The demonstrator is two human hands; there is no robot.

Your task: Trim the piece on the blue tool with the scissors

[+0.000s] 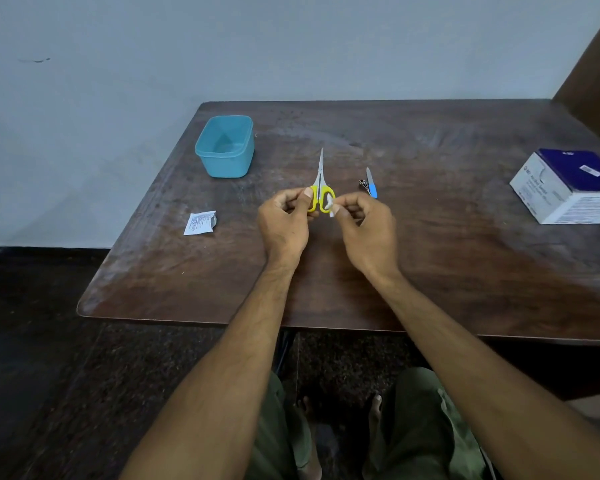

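Note:
Small scissors (321,174) with yellow handles point away from me, blades closed, above the middle of the brown table (430,258). My left hand (284,223) grips the left yellow handle, thumb on top. My right hand (364,230) pinches a small white wipe (330,205) against the right handle loop. Both forearms reach in from the bottom of the view.
A light blue plastic tub (225,146) stands at the table's back left. A torn white sachet (200,222) lies near the left edge. A blue-handled nail file and clippers (370,183) lie right of the scissors. A white and blue box (568,187) sits far right.

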